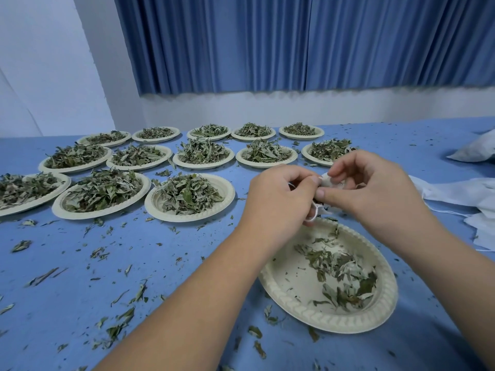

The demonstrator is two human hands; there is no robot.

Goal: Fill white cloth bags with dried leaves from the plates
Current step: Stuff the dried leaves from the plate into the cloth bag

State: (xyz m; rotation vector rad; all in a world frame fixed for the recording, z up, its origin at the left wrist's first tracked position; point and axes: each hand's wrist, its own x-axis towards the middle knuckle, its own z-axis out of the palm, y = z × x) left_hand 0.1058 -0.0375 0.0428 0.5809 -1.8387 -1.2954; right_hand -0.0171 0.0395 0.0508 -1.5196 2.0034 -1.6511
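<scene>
Step in hand: topping up or closing 1 bag, prob. near full. L hand [284, 194] pinching bag edge, string loop [314, 213] hanging below. White cloth bag [329, 180] held between both hands, above far rim of near plate [286, 277]. R hand [375, 188] fingertips pinched on bag top. Few dried leaves [342, 266] left on near plate. Next, likely: draw string tight w/o spilling.

Surface: blue table [160, 263], leaf crumbs throughout; 13 heaped plates [187, 218] L & far; spare bags [468, 194] R.

Room: blue curtain [294, 41], white wall [294, 108].
</scene>
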